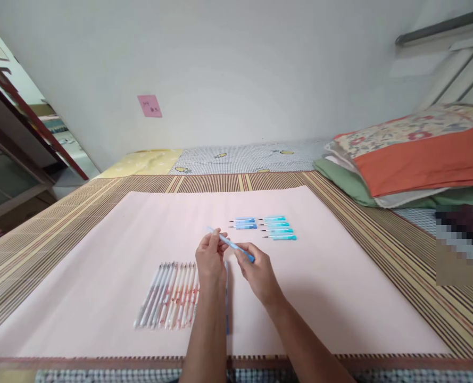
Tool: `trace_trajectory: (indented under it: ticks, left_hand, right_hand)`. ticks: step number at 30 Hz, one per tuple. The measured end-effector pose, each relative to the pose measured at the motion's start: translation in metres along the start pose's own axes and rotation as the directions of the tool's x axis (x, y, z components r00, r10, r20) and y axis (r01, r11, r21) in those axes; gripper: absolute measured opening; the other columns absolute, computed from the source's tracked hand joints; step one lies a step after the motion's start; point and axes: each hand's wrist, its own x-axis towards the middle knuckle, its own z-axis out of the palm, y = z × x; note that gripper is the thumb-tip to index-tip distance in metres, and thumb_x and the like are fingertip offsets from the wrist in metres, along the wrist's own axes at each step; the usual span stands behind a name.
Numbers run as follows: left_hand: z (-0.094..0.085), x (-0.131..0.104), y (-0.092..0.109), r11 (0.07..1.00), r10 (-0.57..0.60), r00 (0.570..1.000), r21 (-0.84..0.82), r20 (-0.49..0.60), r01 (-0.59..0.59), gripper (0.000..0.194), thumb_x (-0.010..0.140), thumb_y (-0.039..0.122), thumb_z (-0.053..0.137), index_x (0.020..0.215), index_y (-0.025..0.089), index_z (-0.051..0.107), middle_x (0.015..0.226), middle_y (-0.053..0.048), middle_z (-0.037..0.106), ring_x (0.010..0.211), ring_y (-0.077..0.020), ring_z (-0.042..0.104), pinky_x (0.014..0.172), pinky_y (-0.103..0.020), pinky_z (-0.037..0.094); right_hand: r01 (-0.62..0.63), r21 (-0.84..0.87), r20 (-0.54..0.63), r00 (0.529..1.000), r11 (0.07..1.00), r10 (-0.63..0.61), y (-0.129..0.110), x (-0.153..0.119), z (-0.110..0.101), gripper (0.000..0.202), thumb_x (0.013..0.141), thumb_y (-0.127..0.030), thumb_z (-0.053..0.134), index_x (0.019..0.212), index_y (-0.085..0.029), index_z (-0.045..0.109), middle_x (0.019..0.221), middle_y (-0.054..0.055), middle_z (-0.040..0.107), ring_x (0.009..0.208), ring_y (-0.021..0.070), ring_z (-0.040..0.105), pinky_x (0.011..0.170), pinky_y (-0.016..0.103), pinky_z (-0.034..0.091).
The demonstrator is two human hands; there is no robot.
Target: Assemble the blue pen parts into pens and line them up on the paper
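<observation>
With my left hand (pixel 211 257) pinching the pen (pixel 229 242) toward its pale end and my right hand (pixel 257 268) gripping its blue end, I am holding it aslant above the pink sheet (pixel 96 271), beyond the pale pens (pixel 171 298).

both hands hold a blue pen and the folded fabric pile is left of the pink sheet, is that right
The head view shows the folded fabric pile right of the pink sheet, not left. The left hand and right hand do hold the blue pen.
</observation>
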Motion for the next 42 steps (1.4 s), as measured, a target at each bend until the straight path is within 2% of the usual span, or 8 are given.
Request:
trace_trajectory:
  ticks: [4, 16, 19, 22, 25, 30, 36, 42]
  left_hand:
    - [0.002, -0.001, -0.007, 0.999, 0.003, 0.999, 0.035, 0.041, -0.005, 0.040, 0.054, 0.035, 0.093, 0.067, 0.014, 0.062, 0.066, -0.003, 0.070, 0.056, -0.0076, 0.058, 0.057, -0.019, 0.045]
    - [0.005, -0.013, -0.006, 0.956, -0.133, 0.956, 0.289, 0.260, 0.054, 0.038, 0.062, 0.043, 0.089, 0.077, 0.013, 0.072, 0.071, -0.006, 0.072, 0.062, -0.0131, 0.061, 0.066, -0.027, 0.047]
    - [0.002, -0.008, 0.007, 0.923, -0.133, 0.966, 0.383, 0.222, 0.039, 0.043, 0.061, 0.046, 0.088, 0.085, 0.013, 0.075, 0.086, -0.011, 0.075, 0.074, -0.0184, 0.067, 0.067, -0.029, 0.048]
    - [-0.007, -0.001, 0.036, 0.962, 0.040, 0.998, 0.269, 0.052, -0.052, 0.040, 0.069, 0.042, 0.083, 0.098, 0.015, 0.074, 0.102, -0.011, 0.075, 0.085, -0.0197, 0.070, 0.070, -0.029, 0.050]
    - [-0.019, 0.002, 0.068, 0.987, 0.157, 0.976, 0.063, -0.153, -0.149, 0.021, 0.079, 0.032, 0.073, 0.091, 0.015, 0.073, 0.091, -0.006, 0.073, 0.079, -0.0142, 0.068, 0.068, -0.025, 0.047]
    - [-0.029, 0.005, 0.085, 0.993, 0.065, 0.967, -0.078, -0.247, -0.086, 0.007, 0.080, 0.019, 0.067, 0.084, 0.014, 0.071, 0.080, -0.003, 0.070, 0.072, -0.0109, 0.066, 0.068, -0.022, 0.048]
    - [-0.027, 0.009, 0.075, 0.994, -0.002, 0.983, -0.110, -0.186, -0.018, 0.008, 0.080, 0.017, 0.067, 0.084, 0.013, 0.071, 0.078, -0.003, 0.069, 0.070, -0.0108, 0.065, 0.065, -0.021, 0.048]
    - [-0.027, 0.010, 0.075, 0.992, -0.008, 0.985, -0.125, -0.172, -0.013, 0.007, 0.079, 0.016, 0.066, 0.084, 0.013, 0.071, 0.075, -0.003, 0.069, 0.067, -0.0102, 0.065, 0.063, -0.020, 0.047]
  right_hand:
    - [0.157, -0.308, -0.042, 0.983, 0.938, -0.178, 0.001, -0.001, -0.006, 0.031, 0.094, -0.049, 0.058, 0.100, -0.020, 0.065, 0.070, -0.003, 0.057, 0.060, 0.0136, 0.045, 0.058, 0.026, 0.036]
    - [0.266, -0.542, 0.106, 0.963, 0.797, -0.249, -0.006, -0.001, -0.016, 0.033, 0.097, -0.039, 0.050, 0.070, -0.022, 0.044, 0.068, -0.003, 0.048, 0.061, 0.0123, 0.043, 0.058, 0.026, 0.031]
    - [0.173, -0.554, 0.149, 0.983, 0.814, -0.108, -0.009, 0.001, -0.027, 0.038, 0.094, -0.039, 0.053, 0.063, -0.022, 0.037, 0.059, -0.005, 0.041, 0.054, 0.0108, 0.039, 0.055, 0.026, 0.029]
    - [0.047, -0.537, 0.198, 0.978, 0.842, 0.072, -0.011, 0.000, -0.035, 0.042, 0.091, -0.039, 0.055, 0.060, -0.022, 0.034, 0.054, -0.007, 0.033, 0.051, 0.0091, 0.036, 0.052, 0.024, 0.029]
    - [-0.074, -0.532, 0.260, 0.934, 0.844, 0.246, -0.013, -0.004, -0.035, 0.037, 0.086, -0.035, 0.061, 0.060, -0.021, 0.039, 0.053, -0.007, 0.041, 0.048, 0.0091, 0.044, 0.049, 0.023, 0.033]
    - [-0.265, -0.534, 0.296, 0.831, 0.803, 0.471, -0.015, -0.013, -0.021, 0.019, 0.081, -0.026, 0.065, 0.071, -0.020, 0.049, 0.053, -0.003, 0.058, 0.045, 0.0132, 0.058, 0.043, 0.022, 0.042]
    - [-0.288, -0.614, 0.267, 0.801, 0.735, 0.536, -0.011, -0.017, -0.017, 0.021, 0.088, -0.029, 0.058, 0.071, -0.020, 0.051, 0.057, 0.001, 0.065, 0.044, 0.0123, 0.060, 0.043, 0.021, 0.041]
    - [-0.014, -0.804, 0.243, 0.904, 0.594, 0.351, -0.006, -0.019, -0.013, 0.029, 0.084, -0.035, 0.063, 0.063, -0.020, 0.048, 0.055, -0.001, 0.060, 0.048, 0.0117, 0.054, 0.049, 0.024, 0.032]
